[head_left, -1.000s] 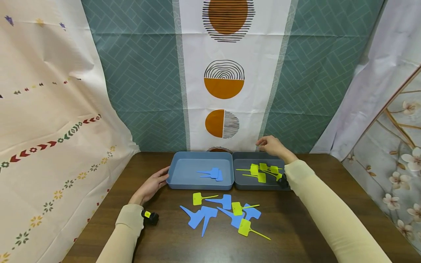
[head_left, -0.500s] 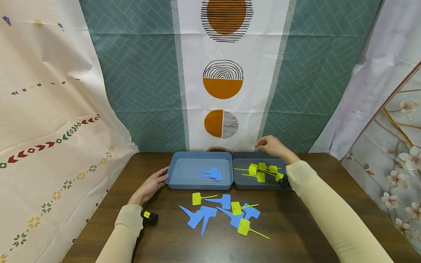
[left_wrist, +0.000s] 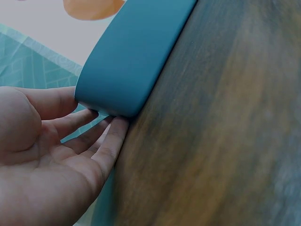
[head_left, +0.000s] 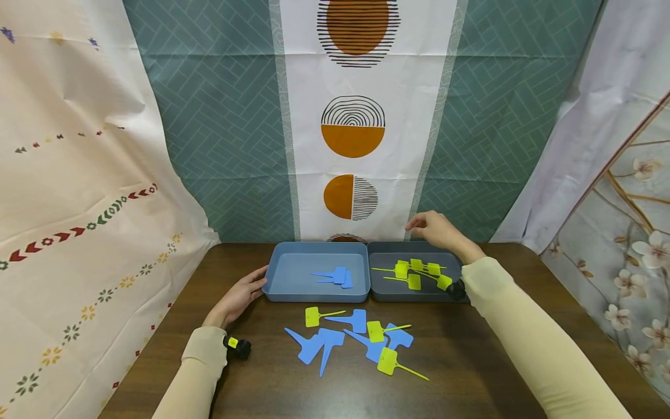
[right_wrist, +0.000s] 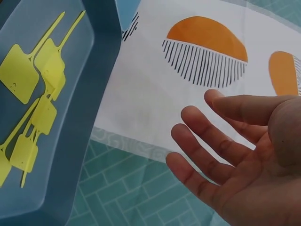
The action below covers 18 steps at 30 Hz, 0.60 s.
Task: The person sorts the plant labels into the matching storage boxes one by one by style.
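Toward the near side of the table (head_left: 293, 396), right of its middle, lies a yellow tag (head_left: 387, 361), its stem slanting out toward the right edge. Just beyond are a blue tag (head_left: 373, 349), partly under that label, and a second yellow tag (head_left: 376, 331), whose stem runs across another blue tag (head_left: 401, 337). To their left, two blue tags (head_left: 311, 349) lie together (whether they overlap is hard to tell). Closer to the trays, a third yellow tag (head_left: 312, 316) sits just beside one more blue tag (head_left: 359, 320).

By the blue tray's left end, the left hand (head_left: 238, 299) has its fingers loosely bent, tips touching the outer wall near the corner, not wrapped around it. The blue tray (head_left: 293, 273) carries two blue tags (head_left: 339, 274), overlapping, toward its right end. Side by side with it, nearer the table's right edge, the gray tray (head_left: 403, 298) bears a cluster of yellow tags (head_left: 414, 282), at least five.

Over the gray tray's far rim hangs the right hand (head_left: 439, 230), fingers relaxed, slightly curved and holding nothing. Past the table's far edge rises a green cloth (head_left: 225, 116) with a white band of orange circles.
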{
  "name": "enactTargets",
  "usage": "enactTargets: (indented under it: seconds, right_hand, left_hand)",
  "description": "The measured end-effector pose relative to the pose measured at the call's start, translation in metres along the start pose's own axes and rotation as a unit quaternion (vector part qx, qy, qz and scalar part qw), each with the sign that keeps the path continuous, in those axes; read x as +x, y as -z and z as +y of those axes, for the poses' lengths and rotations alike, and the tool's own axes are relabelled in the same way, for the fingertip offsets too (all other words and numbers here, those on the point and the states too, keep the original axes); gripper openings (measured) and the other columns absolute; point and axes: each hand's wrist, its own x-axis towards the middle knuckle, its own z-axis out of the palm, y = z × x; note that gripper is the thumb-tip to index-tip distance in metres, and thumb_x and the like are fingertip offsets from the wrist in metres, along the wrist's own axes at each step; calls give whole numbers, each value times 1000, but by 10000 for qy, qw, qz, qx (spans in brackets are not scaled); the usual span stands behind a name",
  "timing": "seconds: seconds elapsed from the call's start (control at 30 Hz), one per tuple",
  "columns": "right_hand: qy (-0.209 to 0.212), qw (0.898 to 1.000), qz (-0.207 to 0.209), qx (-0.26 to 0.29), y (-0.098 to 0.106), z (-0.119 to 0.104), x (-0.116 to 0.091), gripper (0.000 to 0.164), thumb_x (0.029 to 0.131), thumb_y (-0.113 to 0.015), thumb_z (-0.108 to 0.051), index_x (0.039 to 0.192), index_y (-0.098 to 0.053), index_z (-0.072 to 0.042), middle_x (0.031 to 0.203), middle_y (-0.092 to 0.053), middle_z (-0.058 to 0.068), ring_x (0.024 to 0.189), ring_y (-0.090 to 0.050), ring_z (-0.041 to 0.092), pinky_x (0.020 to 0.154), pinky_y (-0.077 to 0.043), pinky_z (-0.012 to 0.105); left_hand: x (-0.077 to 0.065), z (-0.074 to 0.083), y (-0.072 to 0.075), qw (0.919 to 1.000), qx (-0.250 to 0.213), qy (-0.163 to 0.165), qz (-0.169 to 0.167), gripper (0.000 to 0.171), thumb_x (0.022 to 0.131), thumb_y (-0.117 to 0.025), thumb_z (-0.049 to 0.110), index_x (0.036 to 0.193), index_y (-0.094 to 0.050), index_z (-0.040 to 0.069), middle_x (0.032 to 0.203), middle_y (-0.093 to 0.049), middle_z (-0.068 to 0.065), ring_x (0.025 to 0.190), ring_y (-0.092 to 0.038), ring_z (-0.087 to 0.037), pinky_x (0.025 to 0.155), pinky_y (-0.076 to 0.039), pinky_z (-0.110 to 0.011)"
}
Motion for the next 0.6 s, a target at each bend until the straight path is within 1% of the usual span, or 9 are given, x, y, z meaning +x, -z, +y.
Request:
enactTargets:
  seconds: [0.23, 0.4, 0.5, 0.6]
  right_hand:
    - [73, 10000, 60, 5, 2, -7, -6, 22, 107, -55, -6, 121, -71, 1, 117, -69, 24, 105, -65, 40, 92, -55, 54]
    - [171, 9997, 152, -69, 0, -10, -11, 20, 107, -56, -6, 119, -71, 0, 115, -69, 22, 102, -65, 38, 88, -56, 52]
    - [225, 9996, 181, -44, -1, -12, -14, 20, 107, -56, -5, 119, -71, 0, 115, -69, 23, 102, -65, 38, 87, -56, 50]
    - [295, 9994, 192, 13, -3, -13, -18, 20, 106, -57, -5, 118, -72, 0, 114, -70, 20, 102, -66, 37, 87, -57, 50]
  left_hand:
    - [0, 0, 0, 10000, -1, 9, 6, 58, 115, -33, 11, 166, -9, 0, 171, -10, -25, 157, -14, -42, 127, -14, -59]
    - [0, -1, 0, 10000, -19, 10, 8, 58, 115, -34, 12, 166, -10, 0, 171, -11, -25, 157, -14, -41, 127, -14, -58]
    - [0, -1, 0, 10000, -23, 11, 18, 58, 115, -34, 12, 166, -10, 0, 171, -11, -25, 157, -14, -41, 127, -14, -58]
    - [0, 0, 0, 10000, -23, 16, 36, 58, 115, -34, 12, 166, -10, -1, 171, -12, -25, 157, -14, -41, 127, -15, -58]
